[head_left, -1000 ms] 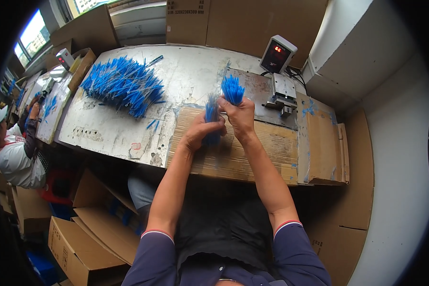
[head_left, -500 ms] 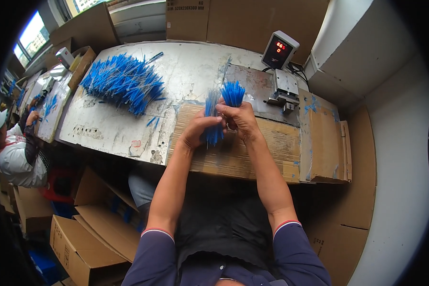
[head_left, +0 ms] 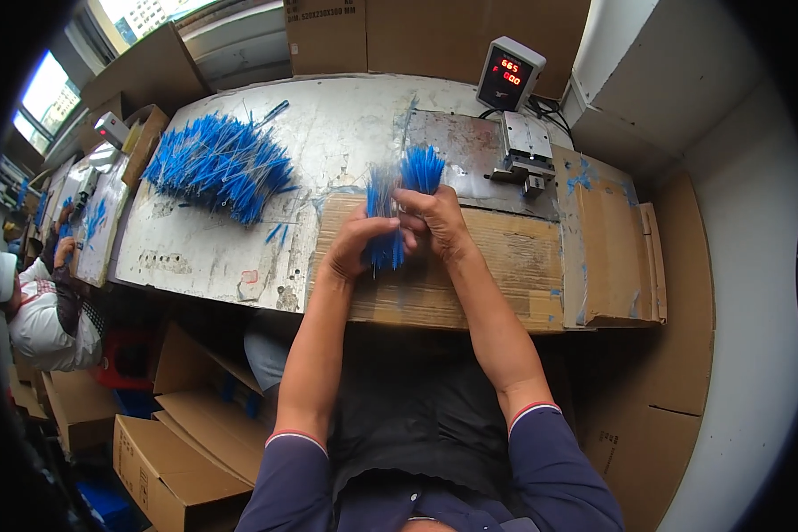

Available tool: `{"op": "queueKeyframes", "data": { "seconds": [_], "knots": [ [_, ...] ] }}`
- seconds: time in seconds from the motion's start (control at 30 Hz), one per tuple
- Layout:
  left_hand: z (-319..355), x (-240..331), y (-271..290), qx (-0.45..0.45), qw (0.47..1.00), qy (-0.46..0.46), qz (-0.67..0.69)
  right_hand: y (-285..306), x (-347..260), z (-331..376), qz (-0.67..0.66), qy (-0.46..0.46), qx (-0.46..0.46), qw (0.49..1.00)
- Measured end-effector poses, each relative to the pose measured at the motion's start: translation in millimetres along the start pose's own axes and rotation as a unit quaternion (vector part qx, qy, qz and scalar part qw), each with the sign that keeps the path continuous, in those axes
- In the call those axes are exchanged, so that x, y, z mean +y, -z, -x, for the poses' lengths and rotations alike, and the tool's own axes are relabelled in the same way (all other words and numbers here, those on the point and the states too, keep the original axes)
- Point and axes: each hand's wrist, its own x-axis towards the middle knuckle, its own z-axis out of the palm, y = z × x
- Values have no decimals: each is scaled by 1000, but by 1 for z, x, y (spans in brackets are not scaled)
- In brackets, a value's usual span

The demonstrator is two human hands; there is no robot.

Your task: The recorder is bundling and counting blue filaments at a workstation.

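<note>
Left hand (head_left: pixel 356 239): bare, fingers curled around an upright bundle of blue-ended strands (head_left: pixel 384 246), thumb laid across its front; upper ends of the strands blurred. Right hand (head_left: pixel 442 217): bare, fingers curled in, a second bundle with blue tips (head_left: pixel 423 168) standing up out of its grip; thumb and forefinger reach toward the left bundle's edge, though whether they pinch any strand cannot be told. Both hands side by side, above a corrugated cardboard sheet (head_left: pixel 479 275) at the near edge of the surface (head_left: pixel 341 124).

Left on the surface: large heap of blue-ended strands (head_left: pixel 217 168), lying in a loose, crossed mass; slim tool with dark blue handle (head_left: pixel 273 113), at the heap's far side; a few stray blue pieces (head_left: pixel 278 234), just off its near side.

Right on the surface: flat metal plate (head_left: pixel 457 142), worn; metal block fixture (head_left: pixel 525 146), at the plate's right; display unit in white casing (head_left: pixel 511 74), red digits lit, behind the fixture; folded cardboard (head_left: pixel 619 253), at the right end.

Beyond, left: co-worker in white head covering (head_left: pixel 49 324), at a neighbouring bench. Below, left: brown cartons (head_left: pixel 182 474); red stool (head_left: pixel 126 362).
</note>
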Motion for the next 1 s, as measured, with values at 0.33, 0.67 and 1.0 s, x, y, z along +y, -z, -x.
{"op": "queueKeyframes", "data": {
  "seconds": [0.33, 0.67, 1.0],
  "knots": [
    [-6, -3, 3, 4, 1000, 21, -5, 15, 1, -3, -59, 9, -123, 991],
    [-7, -7, -1, 87, 996, 9, -16, 21, 4, 2, -90, 19, -16, 996],
    [-6, -6, -13, 112, 990, 5, -84, 24, 14, -5, 5, 64, -9, 998]
  ]
}}
